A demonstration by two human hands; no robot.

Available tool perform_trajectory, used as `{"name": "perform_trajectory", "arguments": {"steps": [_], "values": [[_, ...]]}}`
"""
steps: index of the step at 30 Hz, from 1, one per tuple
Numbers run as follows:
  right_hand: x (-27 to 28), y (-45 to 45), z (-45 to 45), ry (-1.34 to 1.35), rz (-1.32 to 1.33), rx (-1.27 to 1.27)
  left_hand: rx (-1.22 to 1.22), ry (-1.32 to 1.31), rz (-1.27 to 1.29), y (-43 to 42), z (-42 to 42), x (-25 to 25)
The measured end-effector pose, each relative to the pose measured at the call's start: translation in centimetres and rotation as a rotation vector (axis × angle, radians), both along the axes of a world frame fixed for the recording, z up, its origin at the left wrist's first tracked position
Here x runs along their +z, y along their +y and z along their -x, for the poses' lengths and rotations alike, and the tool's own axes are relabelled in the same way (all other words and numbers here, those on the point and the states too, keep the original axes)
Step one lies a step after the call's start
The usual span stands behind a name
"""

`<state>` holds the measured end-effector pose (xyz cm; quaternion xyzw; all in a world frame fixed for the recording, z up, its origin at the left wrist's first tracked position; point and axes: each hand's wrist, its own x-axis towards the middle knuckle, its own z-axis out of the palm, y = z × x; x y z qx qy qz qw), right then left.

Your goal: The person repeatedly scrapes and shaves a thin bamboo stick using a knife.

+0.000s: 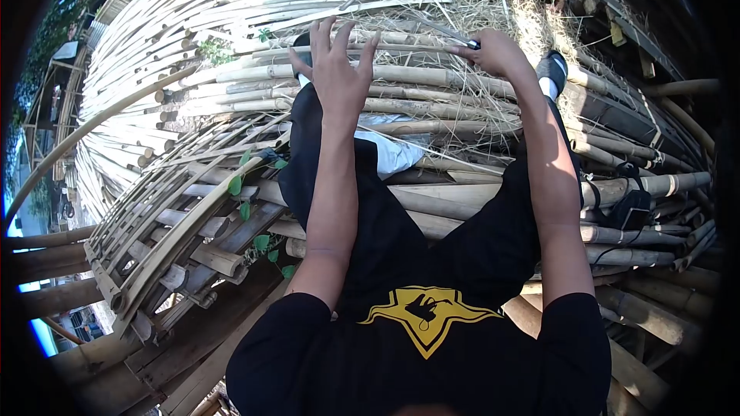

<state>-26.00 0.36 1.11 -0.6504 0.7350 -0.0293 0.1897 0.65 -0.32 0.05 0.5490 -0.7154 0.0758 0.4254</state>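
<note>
My left hand (pixel 337 65) is raised over the bamboo with its fingers spread, and nothing shows in its grip. Close behind its fingers a thin bamboo strip (pixel 408 46) runs across toward the right hand. My right hand (pixel 497 54) is closed around the dark handle of a knife (pixel 449 32), its blade slanting up and to the left. One finger of this hand points left, near the end of the strip. Whether it touches the strip, I cannot tell.
Bamboo poles (pixel 408 75) lie crosswise before my legs, with a large stack (pixel 146 46) at the left. Straw-like shavings (pixel 470 0) cover the ground ahead. A slatted bamboo frame (pixel 200 216) stands left, a white plastic sheet (pixel 389 152) lies between my knees, and a black pouch (pixel 634 208) rests right.
</note>
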Motion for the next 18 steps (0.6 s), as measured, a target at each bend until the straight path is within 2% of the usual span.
{"name": "perform_trajectory", "arguments": {"steps": [2, 4, 6, 8, 11, 14, 17, 18], "values": [[-0.2, -0.4, 0.0, -0.020, -0.104, 0.006, -0.218, -0.045, -0.284, 0.3, 0.2, -0.6], [0.2, -0.5, 0.2, 0.007, -0.114, 0.006, -0.216, -0.026, -0.294, 0.6, 0.3, -0.6], [0.6, -0.4, 0.6, 0.028, -0.121, 0.002, -0.336, 0.060, -0.589, 0.4, 0.0, -0.2], [0.8, -0.5, 1.5, 0.097, -0.021, -0.043, -0.413, 0.036, -0.516, 0.2, -0.3, -1.0], [0.9, -0.9, 3.3, 0.117, 0.029, -0.066, -0.494, -0.069, -0.706, 0.4, -0.2, 0.1], [2.9, -0.1, 3.2, 0.086, 0.028, -0.163, -0.544, 0.022, -0.772, 0.1, -0.3, -0.6], [2.1, 0.2, 3.2, -0.033, 0.458, -0.184, -0.646, 0.123, -0.755, -0.1, -0.2, -1.1], [2.2, 0.4, 2.3, -0.033, 0.459, -0.186, -0.648, 0.122, -0.755, -0.3, 0.0, -1.6]]}}
